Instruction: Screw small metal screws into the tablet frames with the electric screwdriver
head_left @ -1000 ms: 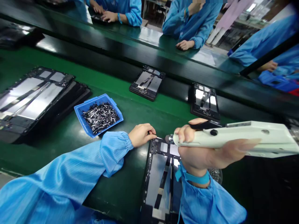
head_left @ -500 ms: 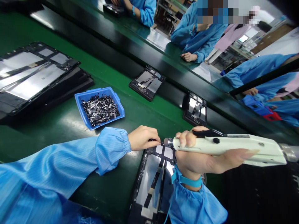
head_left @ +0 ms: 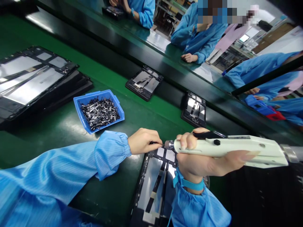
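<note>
A pale electric screwdriver (head_left: 239,149) lies across my right hand (head_left: 201,157), whose fingers wrap round its body and black lever. The driver's tip points left, at the top edge of an opened tablet (head_left: 151,183) with silver plates and dark ribbon cables. At that same edge my left hand (head_left: 144,141) has its fingers pinched together, close to the driver's tip. A small dark piece shows at those fingertips, too little of it visible to name. My right wrist and sleeve cover part of the tablet's right side.
A blue bin (head_left: 99,110) full of small metal and black parts stands beyond my left sleeve. Stacked tablets (head_left: 30,75) lie at the left. Two more tablets, one (head_left: 144,82) in the middle and another (head_left: 194,108) to its right, lie along the line. Co-workers sit across it.
The whole view has shifted slightly, so the bin and the tablets on the line appear a little further left. Both hands and the screwdriver keep nearly the same pose at the tablet's edge.
</note>
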Demonstrator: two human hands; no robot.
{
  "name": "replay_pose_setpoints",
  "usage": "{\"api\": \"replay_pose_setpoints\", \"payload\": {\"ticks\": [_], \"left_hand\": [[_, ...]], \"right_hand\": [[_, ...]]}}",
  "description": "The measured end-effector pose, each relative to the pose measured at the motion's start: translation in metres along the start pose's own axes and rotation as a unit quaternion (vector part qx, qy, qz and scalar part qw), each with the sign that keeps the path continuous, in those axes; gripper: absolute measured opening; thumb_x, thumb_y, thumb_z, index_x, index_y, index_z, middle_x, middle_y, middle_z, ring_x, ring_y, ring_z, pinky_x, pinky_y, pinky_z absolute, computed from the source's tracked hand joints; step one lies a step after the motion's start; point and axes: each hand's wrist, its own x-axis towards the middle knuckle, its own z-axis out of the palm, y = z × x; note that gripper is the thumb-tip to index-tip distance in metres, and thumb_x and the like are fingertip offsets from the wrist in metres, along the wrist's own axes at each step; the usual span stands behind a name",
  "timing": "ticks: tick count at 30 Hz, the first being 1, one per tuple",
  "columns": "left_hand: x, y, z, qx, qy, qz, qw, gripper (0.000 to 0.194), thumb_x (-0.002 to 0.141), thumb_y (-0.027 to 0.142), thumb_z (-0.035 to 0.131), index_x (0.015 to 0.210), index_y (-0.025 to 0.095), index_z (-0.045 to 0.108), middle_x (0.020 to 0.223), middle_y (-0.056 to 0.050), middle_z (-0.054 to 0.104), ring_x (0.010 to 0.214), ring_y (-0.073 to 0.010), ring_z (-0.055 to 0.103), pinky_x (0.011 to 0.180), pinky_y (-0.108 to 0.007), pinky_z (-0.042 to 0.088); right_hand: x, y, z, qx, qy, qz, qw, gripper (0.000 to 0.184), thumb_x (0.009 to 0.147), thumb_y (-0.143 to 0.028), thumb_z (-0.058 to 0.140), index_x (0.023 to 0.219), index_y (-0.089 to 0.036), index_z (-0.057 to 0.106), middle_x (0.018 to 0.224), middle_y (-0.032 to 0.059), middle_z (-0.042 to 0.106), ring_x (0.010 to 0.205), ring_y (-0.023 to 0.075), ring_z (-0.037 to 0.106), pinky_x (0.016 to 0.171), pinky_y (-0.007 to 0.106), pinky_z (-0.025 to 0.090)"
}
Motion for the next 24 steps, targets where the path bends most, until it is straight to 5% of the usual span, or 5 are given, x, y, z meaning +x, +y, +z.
{"api": "replay_pose_setpoints", "payload": {"ticks": [24], "left_hand": [[-0.0027,-0.0045,0.0053,-0.006,0.007,0.014,1.000,0.015,0.090,0.017,0.055,0.088,0.012,0.070,0.084,-0.005,0.065,0.061,-0.0077,0.050,0.061,-0.018,0.040]], "right_hand": [[-0.0050,-0.0006,0.0100,0.001,0.029,0.010,1.000,0.071,0.077,-0.081,0.026,0.080,-0.022,0.065,0.048,-0.0033,0.033,0.040,0.0145,0.039,0.045,0.032,0.038]]}}
